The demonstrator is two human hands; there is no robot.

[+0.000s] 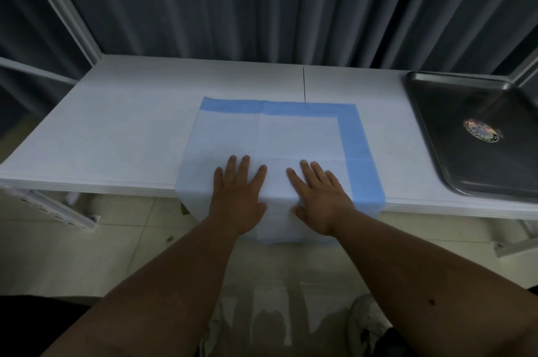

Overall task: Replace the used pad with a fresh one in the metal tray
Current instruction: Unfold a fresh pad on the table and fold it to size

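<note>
We observed a dark pleated curtain behind the white table, and the metal tray, bearing a round sticker, lay at the table's far right edge, well apart from both hands. The blue-bordered pad lay spread at the table's middle, its near edge hanging over the front. Our left hand and right hand pressed flat on its near part, fingers straight and slightly spread.

One camera on my head, looking forward and down.
It sits close above the table's near edge, facing its far edge and the curtain behind.
</note>
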